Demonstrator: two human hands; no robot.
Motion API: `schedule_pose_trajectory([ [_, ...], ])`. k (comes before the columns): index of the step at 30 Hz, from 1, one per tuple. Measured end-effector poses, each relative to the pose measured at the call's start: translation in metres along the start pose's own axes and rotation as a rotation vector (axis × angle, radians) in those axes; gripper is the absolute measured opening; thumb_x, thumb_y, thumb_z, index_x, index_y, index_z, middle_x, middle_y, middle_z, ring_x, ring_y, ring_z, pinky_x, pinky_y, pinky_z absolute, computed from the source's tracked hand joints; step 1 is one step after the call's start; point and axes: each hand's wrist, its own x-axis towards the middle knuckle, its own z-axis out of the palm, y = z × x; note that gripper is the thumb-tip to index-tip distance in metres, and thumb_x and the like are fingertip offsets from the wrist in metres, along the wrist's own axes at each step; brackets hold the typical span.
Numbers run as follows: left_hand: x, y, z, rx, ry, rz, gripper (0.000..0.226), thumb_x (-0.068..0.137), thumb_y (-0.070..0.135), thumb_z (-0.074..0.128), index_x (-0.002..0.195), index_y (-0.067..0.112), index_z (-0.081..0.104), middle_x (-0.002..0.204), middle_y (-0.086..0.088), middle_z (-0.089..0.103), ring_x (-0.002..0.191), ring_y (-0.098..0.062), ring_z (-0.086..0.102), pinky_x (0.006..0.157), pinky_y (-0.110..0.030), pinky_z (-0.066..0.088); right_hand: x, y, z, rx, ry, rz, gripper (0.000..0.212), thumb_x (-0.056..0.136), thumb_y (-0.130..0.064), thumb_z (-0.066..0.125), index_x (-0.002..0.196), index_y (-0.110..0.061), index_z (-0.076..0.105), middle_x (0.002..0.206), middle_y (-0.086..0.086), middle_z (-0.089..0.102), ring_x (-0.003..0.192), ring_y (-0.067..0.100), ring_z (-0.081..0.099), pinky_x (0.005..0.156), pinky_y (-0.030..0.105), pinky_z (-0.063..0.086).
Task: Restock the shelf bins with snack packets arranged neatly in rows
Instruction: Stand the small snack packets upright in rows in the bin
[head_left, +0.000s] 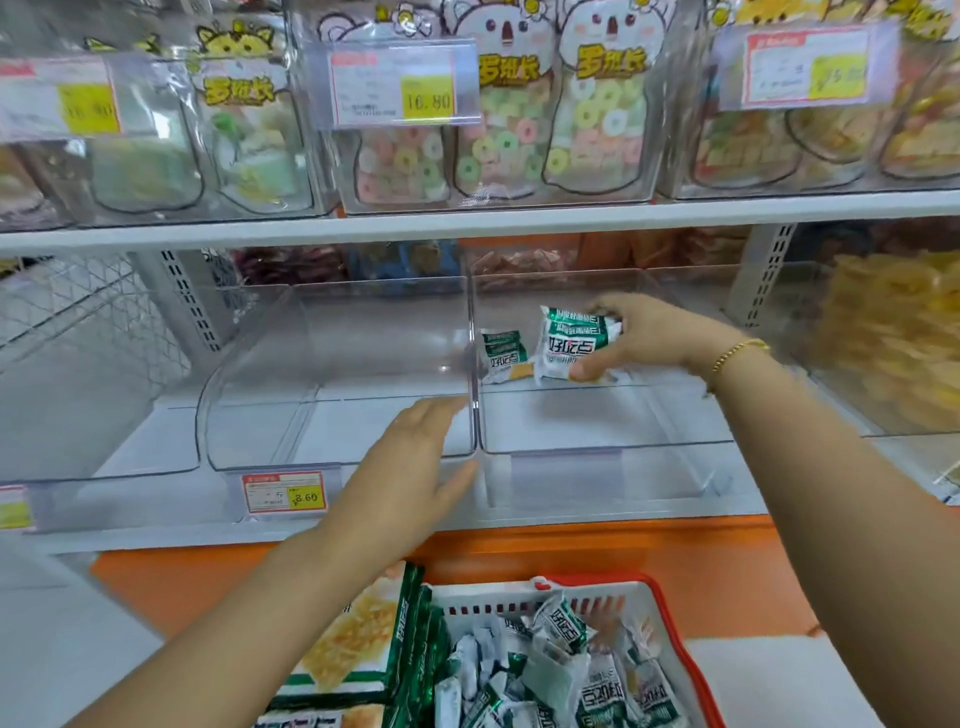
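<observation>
Two clear shelf bins stand side by side, the left bin (332, 364) bare inside and the right bin (613, 415) holding snack packets. My right hand (644, 338) reaches into the right bin and grips a green-and-white snack packet (569, 340) near the back. Another small packet (501, 356) stands to its left by the divider wall. My left hand (415, 462) is flat with straight fingers at the front of the bins, by the divider edge, holding nothing. Below, a white basket with a red rim (675, 629) holds several more packets (566, 670).
A large green snack box (363, 639) lies left of the basket. An orange ledge (597, 551) runs under the shelf. Upper-shelf bins hold candy-ring pouches (498, 119) with price tags. A bin of yellow snacks (898, 338) sits at the right.
</observation>
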Motion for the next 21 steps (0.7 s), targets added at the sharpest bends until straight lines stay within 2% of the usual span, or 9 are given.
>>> schedule_pose_trajectory([
  [3,-0.002,-0.012,0.008,0.058,-0.065,0.014,0.051,0.095,0.030,0.050,0.143,0.022,0.035,0.144,0.003,0.040,0.132,-0.010,0.033,0.102,-0.009,0.015,0.038,0.011,0.022,-0.178,-0.027,0.011,0.059,0.064,-0.017,0.086,0.114,-0.021,0.055,0.112,0.000,0.063,0.091,0.014,0.056,0.071,0.021,0.041],
  [8,-0.004,-0.017,0.012,0.025,-0.108,0.039,0.038,0.095,0.028,0.048,0.132,0.027,0.047,0.130,0.011,0.050,0.118,-0.003,0.043,0.096,-0.010,0.026,0.084,0.021,0.064,-0.330,-0.167,0.018,0.067,0.069,-0.008,0.079,0.128,-0.014,0.048,0.121,0.010,0.058,0.092,0.019,0.049,0.071,0.021,0.036],
  [13,-0.007,-0.023,0.012,-0.016,-0.107,0.051,0.036,0.096,0.029,0.045,0.131,0.034,0.045,0.125,0.018,0.047,0.116,0.003,0.041,0.095,-0.008,0.028,0.112,0.029,0.079,-0.225,-0.027,0.072,0.077,0.064,-0.010,0.084,0.127,-0.009,0.038,0.106,0.009,0.055,0.085,0.021,0.051,0.063,0.027,0.045],
  [15,-0.007,-0.025,0.011,-0.042,-0.106,0.047,0.036,0.096,0.030,0.045,0.132,0.036,0.043,0.125,0.020,0.046,0.116,0.004,0.041,0.097,-0.012,0.033,0.119,0.032,0.082,-0.168,-0.022,0.110,0.087,0.063,-0.009,0.085,0.132,-0.008,0.033,0.120,0.012,0.054,0.092,0.022,0.052,0.067,0.028,0.048],
  [18,-0.007,-0.027,0.012,-0.060,-0.106,0.050,0.037,0.096,0.031,0.044,0.132,0.037,0.042,0.125,0.021,0.044,0.116,0.006,0.040,0.098,-0.011,0.032,0.122,0.036,0.091,-0.126,-0.039,0.188,0.096,0.067,-0.012,0.084,0.143,-0.004,0.026,0.139,0.013,0.047,0.115,0.028,0.052,0.086,0.030,0.045],
  [21,-0.007,-0.028,0.012,-0.060,-0.113,0.046,0.036,0.096,0.031,0.044,0.132,0.038,0.042,0.126,0.022,0.044,0.116,0.006,0.041,0.097,-0.011,0.033,0.123,0.033,0.103,-0.033,-0.044,0.218,0.081,0.071,-0.007,0.078,0.139,-0.002,0.034,0.137,0.013,0.049,0.110,0.027,0.056,0.081,0.028,0.045],
])
